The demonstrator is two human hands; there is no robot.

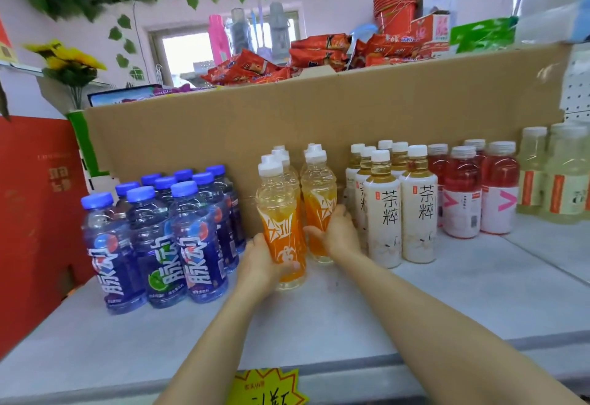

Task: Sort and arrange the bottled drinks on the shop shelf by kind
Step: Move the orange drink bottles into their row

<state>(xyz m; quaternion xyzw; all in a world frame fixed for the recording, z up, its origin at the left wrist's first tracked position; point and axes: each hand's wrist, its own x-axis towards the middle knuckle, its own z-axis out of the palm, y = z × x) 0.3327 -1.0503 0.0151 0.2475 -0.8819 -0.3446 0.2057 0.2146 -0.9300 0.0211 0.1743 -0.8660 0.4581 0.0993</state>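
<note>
A: What's w/ the orange ones?
B: Two rows of clear plastic bottles w/ orange labels and white caps, mid-shelf. L hand is curled round the front orange-label bottle of the left row, low on the label, thumb across the front. R hand wraps the front orange-label bottle of the right row, fingers round its right side. Both bottles upright, base on the pale grey shelf top, just beside each other.
A: Neighbours?
B: Left: cluster of blue-capped clear bottles w/ dark blue labels, near but apart. Right: white-capped tea bottles w/ cream labels and black characters, just beside the R hand; can't tell if touching. Then red-drink bottles w/ white-and-pink labels, then pale yellowish bottles w/ white caps at far right.
A: Behind?
B: Big brown cardboard box wall right behind all rows, red snack packets piled on top. Red carton at far left. Yellow starburst price tag on the shelf's front edge.
</note>
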